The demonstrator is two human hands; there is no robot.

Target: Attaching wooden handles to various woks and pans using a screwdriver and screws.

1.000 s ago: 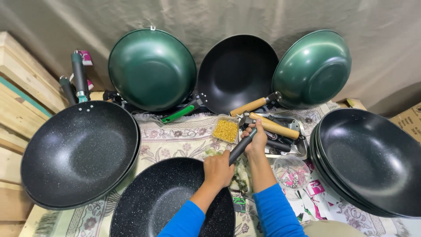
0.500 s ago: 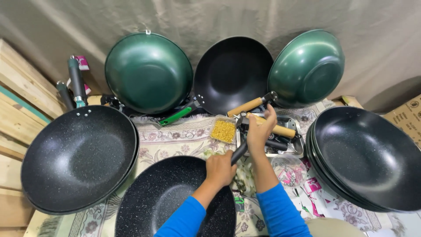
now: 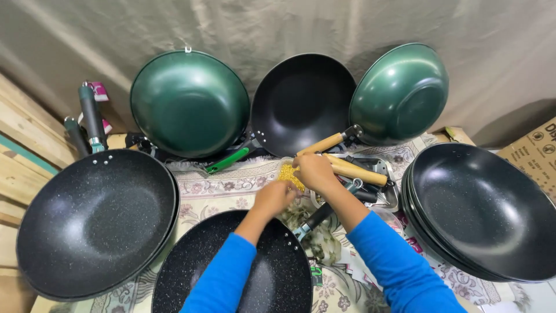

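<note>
My right hand (image 3: pixel 315 171) reaches down onto a small tub of yellow bits (image 3: pixel 285 173), fingers curled over its right side. My left hand (image 3: pixel 277 197) is curled just below the tub; its fingertips are hidden. A black speckled pan (image 3: pixel 243 272) lies under my left forearm. The pan's black handle (image 3: pixel 317 217) runs between my two wrists, and neither hand is on it. Two wooden handles (image 3: pixel 353 170) lie just right of my right hand.
A large speckled pan (image 3: pixel 95 217) lies at left and a stack of black pans (image 3: pixel 480 211) at right. Two green pans (image 3: pixel 188 104) (image 3: pixel 399 93) and a black pan (image 3: pixel 304 101) lean on the cloth backdrop. A metal tray (image 3: pixel 387 185) holds parts. Wooden planks stand far left.
My left hand has come off the black handle and moved up towards the yellow tub. My right hand has shifted left from the wooden handles onto the tub.
</note>
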